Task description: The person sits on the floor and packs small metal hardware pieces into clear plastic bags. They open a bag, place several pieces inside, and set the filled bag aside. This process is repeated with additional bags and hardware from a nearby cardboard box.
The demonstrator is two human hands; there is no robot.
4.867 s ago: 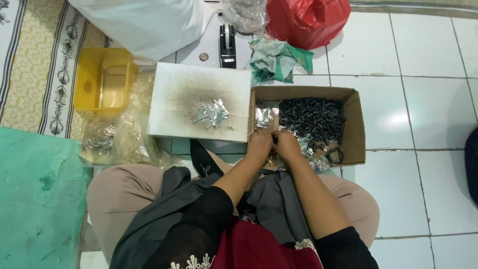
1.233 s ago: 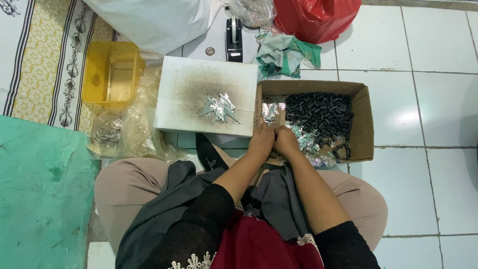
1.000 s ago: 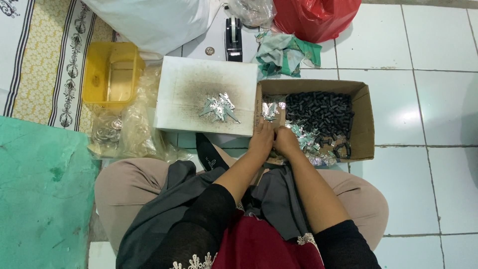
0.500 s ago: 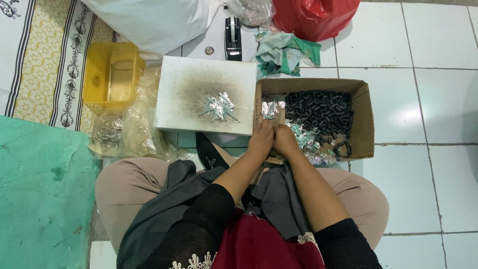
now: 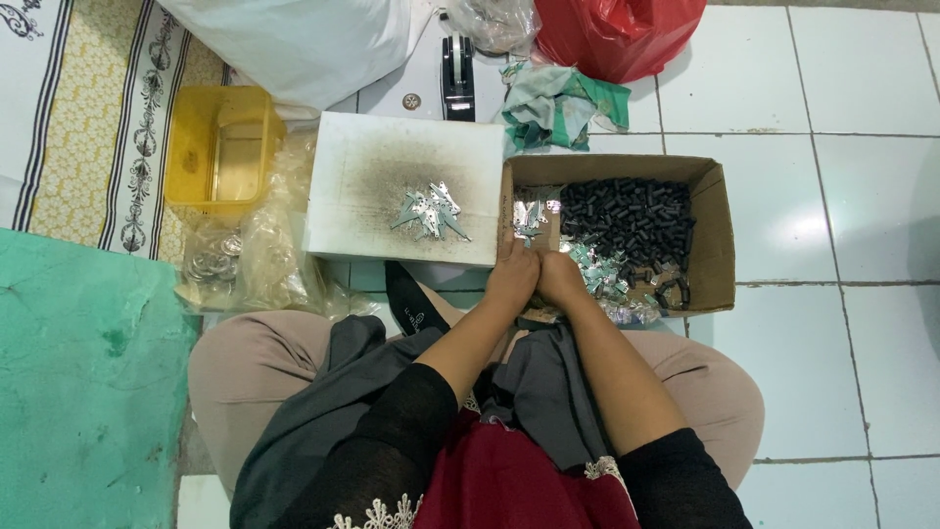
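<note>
My left hand and my right hand are pressed together at the near edge of a brown cardboard box. Their fingers are curled around something small that the hands hide. The box holds a heap of small black cylindrical pieces and shiny silver metal strips. To the left lies a white board smudged with grey, with a small pile of silver metal pieces on it.
A yellow plastic tub and clear plastic bags sit at the left. A red bag, a white sack, a crumpled green cloth and a black tool lie beyond. A green mat covers the left floor.
The hands stay together at the box's near edge with only small finger movements. The view has shifted slightly.
</note>
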